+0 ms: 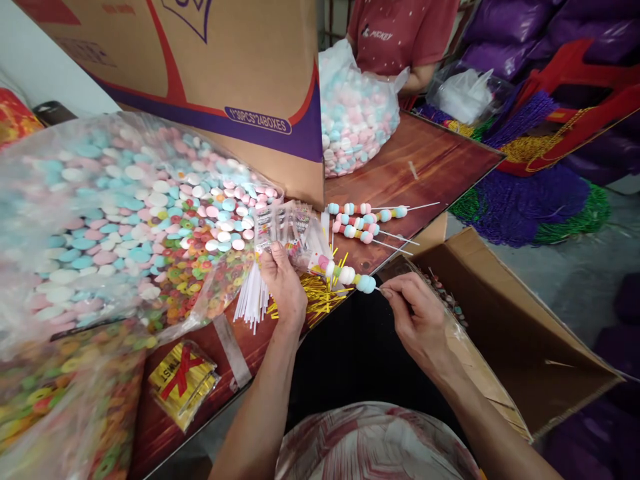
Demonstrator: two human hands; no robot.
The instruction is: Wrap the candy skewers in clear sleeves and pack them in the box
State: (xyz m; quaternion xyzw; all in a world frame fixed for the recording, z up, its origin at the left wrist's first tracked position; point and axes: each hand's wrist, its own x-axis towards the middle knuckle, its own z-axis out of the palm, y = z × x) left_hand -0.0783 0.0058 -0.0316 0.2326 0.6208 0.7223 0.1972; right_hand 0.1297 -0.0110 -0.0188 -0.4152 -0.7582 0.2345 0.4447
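My left hand (283, 279) is closed on a clear printed plastic sleeve (300, 240) at the table's front edge. My right hand (417, 313) pinches the white stick of a candy skewer (350, 275), whose pastel round candies point into the mouth of the sleeve. Just under my left hand lie a bundle of white sticks (253, 297) and a heap of gold twist ties (320, 293). Three finished skewers (363, 222) lie on the brown wooden table (430, 167) beyond.
A big clear bag of pastel candies (115, 207) and coloured ring candies (185, 280) fills the left. A large cardboard carton (210, 73) stands behind. An open box (500, 320) sits at right. Another person in a red shirt (400, 33) sits across by a second candy bag (353, 113).
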